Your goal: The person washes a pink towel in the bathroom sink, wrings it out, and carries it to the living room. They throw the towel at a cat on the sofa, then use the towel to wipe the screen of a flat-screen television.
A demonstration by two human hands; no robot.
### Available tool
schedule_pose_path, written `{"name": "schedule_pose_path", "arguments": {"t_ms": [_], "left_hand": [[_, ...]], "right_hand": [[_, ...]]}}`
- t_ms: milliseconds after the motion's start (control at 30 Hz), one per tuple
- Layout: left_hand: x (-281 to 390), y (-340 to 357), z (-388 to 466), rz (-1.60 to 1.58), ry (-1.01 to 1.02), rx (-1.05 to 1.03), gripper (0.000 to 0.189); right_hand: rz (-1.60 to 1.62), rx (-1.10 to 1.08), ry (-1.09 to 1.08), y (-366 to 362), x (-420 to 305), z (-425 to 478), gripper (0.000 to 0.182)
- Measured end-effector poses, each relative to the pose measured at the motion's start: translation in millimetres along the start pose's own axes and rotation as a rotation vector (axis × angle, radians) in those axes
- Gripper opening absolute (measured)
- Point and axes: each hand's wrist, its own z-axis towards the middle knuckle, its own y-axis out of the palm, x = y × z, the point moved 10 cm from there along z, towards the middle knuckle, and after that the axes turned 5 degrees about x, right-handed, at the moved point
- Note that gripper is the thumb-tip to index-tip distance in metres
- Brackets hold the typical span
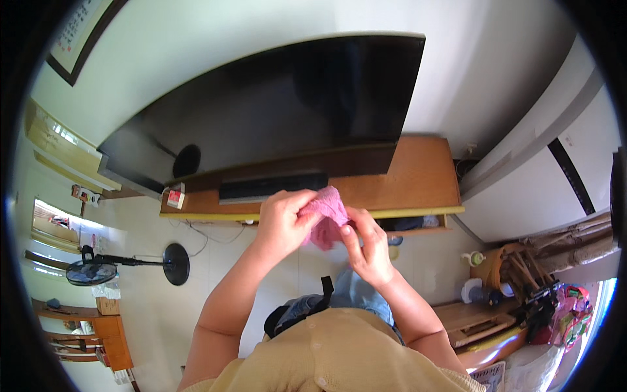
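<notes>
A crumpled pink cloth [329,206] hangs between my two hands, above the front edge of a wooden TV cabinet [416,171]. My left hand [286,220] grips its upper left part between thumb and fingers. On the other side, the thumb and fingertips of my right hand [367,240] pinch the cloth's right edge. Its lower end dangles and looks slightly blurred. Behind the hands, a black soundbar [272,187] lies on the cabinet below a large dark television [294,108].
A drawer [416,224] under the cabinet top is pulled out, with dark items inside. A floor fan [176,263] is at left, with loose cables nearby. To the right are a white refrigerator [534,181] and a wooden bench [475,318]. A small red-and-white box [176,196] sits on the cabinet's left end.
</notes>
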Motion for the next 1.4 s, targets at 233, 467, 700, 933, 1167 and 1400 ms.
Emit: {"name": "schedule_pose_path", "arguments": {"t_ms": [233,467,700,933,1167,1400], "left_hand": [[71,-10,69,0.038,0.415,0.234,0.023],[51,61,112,-0.573,-0.147,-0.117,0.046],[74,-9,133,0.051,0.509,0.098,0.03],[-30,-100,189,0.523,0.444,0.471,0.035],[-115,-111,208,0.75,0.269,0.404,0.059],[-121,-117,209,0.622,0.31,0.394,0.07]], "right_hand": [[-0.194,0.272,-0.564,-62,-30,66,0.037],[0.657,0.361,0.087,-8,70,98,0.07],[1.402,0.452,0.758,4,121,138,0.042],[-0.584,0.874,-0.306,-131,-22,253,0.038],[-1.057,0.844,-0.205,-93,4,288,0.028],[-1.023,0.686,-0.417,25,-23,298,0.028]]}}
